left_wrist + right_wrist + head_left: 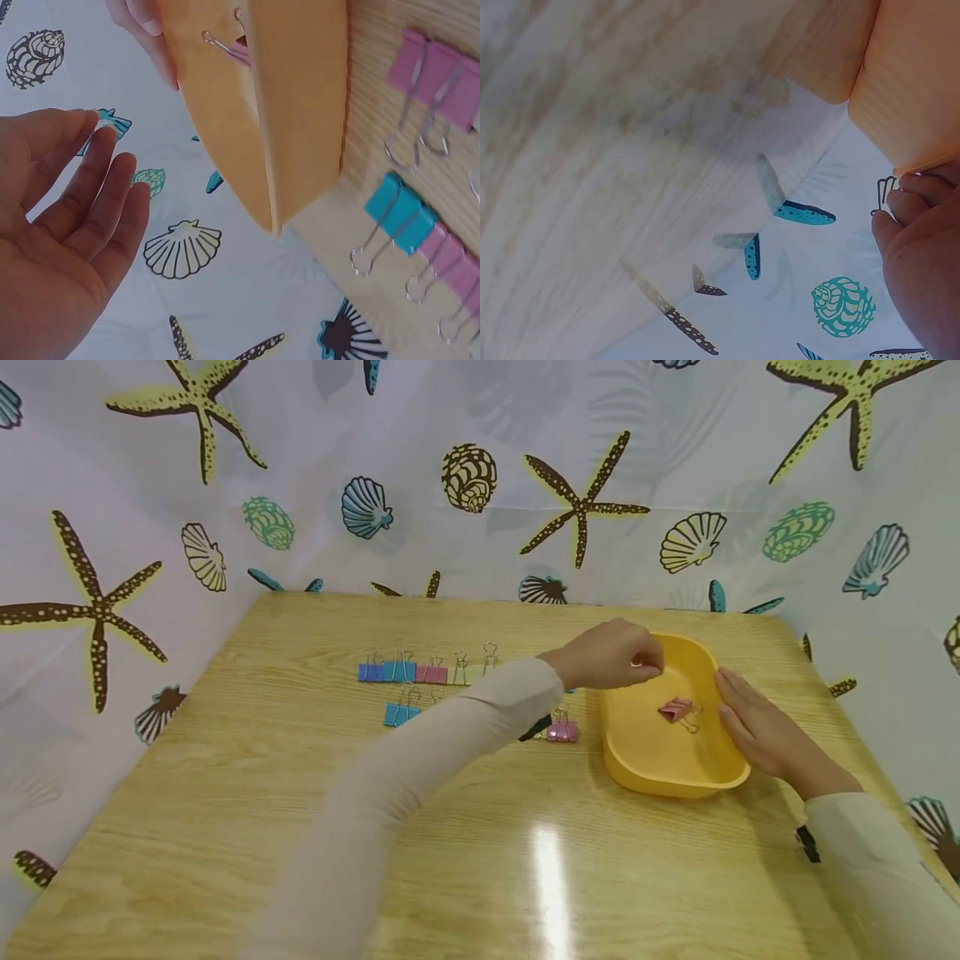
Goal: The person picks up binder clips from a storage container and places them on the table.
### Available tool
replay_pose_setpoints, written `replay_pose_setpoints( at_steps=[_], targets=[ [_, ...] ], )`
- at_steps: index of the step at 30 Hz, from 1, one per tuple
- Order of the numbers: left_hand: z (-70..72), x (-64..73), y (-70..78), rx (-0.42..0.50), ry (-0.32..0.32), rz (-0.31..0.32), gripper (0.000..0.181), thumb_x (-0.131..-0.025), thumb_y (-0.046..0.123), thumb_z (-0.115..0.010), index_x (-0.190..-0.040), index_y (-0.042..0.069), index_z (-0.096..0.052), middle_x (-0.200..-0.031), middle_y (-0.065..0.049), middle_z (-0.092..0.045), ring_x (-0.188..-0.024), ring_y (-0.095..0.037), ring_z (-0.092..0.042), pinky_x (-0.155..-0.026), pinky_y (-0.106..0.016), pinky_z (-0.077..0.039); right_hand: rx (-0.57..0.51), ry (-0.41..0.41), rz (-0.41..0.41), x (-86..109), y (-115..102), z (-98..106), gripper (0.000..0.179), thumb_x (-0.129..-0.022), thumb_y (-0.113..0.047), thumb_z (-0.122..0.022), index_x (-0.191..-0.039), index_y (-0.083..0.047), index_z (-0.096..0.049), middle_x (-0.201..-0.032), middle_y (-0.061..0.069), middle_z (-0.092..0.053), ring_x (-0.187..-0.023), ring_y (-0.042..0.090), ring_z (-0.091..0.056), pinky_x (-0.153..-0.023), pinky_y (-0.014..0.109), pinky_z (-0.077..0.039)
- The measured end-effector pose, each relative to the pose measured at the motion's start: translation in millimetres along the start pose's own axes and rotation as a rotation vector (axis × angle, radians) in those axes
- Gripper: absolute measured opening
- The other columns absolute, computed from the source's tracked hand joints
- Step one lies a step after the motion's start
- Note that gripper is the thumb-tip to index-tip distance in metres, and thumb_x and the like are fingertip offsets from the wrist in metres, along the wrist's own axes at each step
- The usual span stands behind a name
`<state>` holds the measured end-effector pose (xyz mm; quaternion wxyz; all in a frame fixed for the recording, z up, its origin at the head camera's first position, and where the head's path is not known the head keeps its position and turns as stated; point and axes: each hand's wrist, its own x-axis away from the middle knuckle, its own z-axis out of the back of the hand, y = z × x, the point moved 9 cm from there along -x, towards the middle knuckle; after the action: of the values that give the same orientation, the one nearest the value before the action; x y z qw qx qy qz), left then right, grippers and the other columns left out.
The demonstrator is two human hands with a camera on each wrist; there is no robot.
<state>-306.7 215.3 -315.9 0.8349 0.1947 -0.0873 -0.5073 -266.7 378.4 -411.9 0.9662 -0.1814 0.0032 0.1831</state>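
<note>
My left hand [611,656] hovers over the left rim of a yellow tray [667,787], its fingers loosely bent. Nothing shows between thumb and fingers of the left hand [82,217] in the left wrist view. Inside the tray lies one pink binder clip [677,710], tipped on its side with its wire handles toward the right. My right hand [761,731] touches the tray's right wall from outside, fingers extended along the rim. In the right wrist view, the right hand [930,232] meets the tray's edge.
Binder clips stand in two rows left of the tray, among them a blue clip [371,672], a teal clip [401,672] and a pink clip [562,732]. My left sleeve [450,743] hides part of the rows. A patterned cloth [450,552] borders the wooden table [300,827].
</note>
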Motion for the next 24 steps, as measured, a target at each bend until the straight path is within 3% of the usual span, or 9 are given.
replay_pose_setpoints(
  at_steps=[4,8,13,16,20,24],
  targets=[
    [-16.4,-29.7,3.6,0.012,-0.001,0.072,0.017,-0.098,0.021,-0.055,-0.101,0.015,-0.071,-0.097,0.007,-0.066,-0.085,-0.006,-0.054,-0.078,-0.015,-0.042,-0.029,-0.007,-0.012,0.2,1.8,-1.6,0.055,-0.107,-0.022,-0.026,-0.149,0.009,-0.008,-0.154,0.032,-0.007,-0.143,0.045,-0.003,-0.115,0.051,0.0],
    [-31.7,-49.8,5.1,0.028,-0.046,0.176,0.017,-0.098,0.023,-0.057,-0.102,0.016,-0.071,-0.099,0.008,-0.065,-0.088,-0.005,-0.056,-0.079,-0.014,-0.043,-0.023,0.002,0.001,-0.2,1.8,-1.0,0.054,-0.107,-0.02,-0.027,-0.149,0.01,-0.01,-0.154,0.032,-0.009,-0.143,0.045,-0.004,-0.116,0.05,-0.001],
    [-54.4,-64.8,9.3,0.032,-0.189,0.27,0.021,-0.097,0.016,-0.057,-0.088,0.012,-0.075,-0.081,0.003,-0.067,-0.067,-0.007,-0.055,-0.062,-0.016,-0.043,-0.014,0.012,0.013,1.4,2.7,2.8,0.054,-0.107,-0.019,-0.028,-0.149,0.01,-0.011,-0.153,0.032,-0.01,-0.143,0.045,-0.005,-0.116,0.05,-0.001],
    [-69.4,-69.2,11.3,0.032,-0.286,0.327,0.02,-0.096,0.009,-0.056,-0.093,0.01,-0.075,-0.082,0.002,-0.068,-0.061,-0.008,-0.052,-0.054,-0.016,-0.041,-0.006,0.016,0.018,2.6,3.0,4.8,0.053,-0.107,-0.018,-0.028,-0.149,0.01,-0.011,-0.153,0.033,-0.011,-0.143,0.046,-0.005,-0.116,0.05,-0.002],
    [-85.5,-72.7,11.0,-0.067,-0.384,0.379,0.027,-0.099,0.013,-0.052,-0.123,0.016,-0.063,-0.112,0.008,-0.065,-0.087,-0.005,-0.056,-0.071,-0.016,-0.045,-0.003,0.023,0.028,3.2,1.8,5.6,0.053,-0.106,-0.017,-0.03,-0.148,0.01,-0.013,-0.153,0.033,-0.012,-0.143,0.046,-0.007,-0.116,0.051,-0.003],
    [-100.3,-75.7,7.0,-0.149,-0.442,0.39,0.027,-0.1,0.02,-0.049,-0.126,0.023,-0.055,-0.121,0.011,-0.06,-0.105,-0.003,-0.055,-0.087,-0.016,-0.043,-0.002,0.022,0.034,1.9,0.1,3.7,0.053,-0.106,-0.018,-0.03,-0.148,0.012,-0.015,-0.153,0.033,-0.013,-0.142,0.047,-0.008,-0.115,0.053,-0.005]
  ],
)
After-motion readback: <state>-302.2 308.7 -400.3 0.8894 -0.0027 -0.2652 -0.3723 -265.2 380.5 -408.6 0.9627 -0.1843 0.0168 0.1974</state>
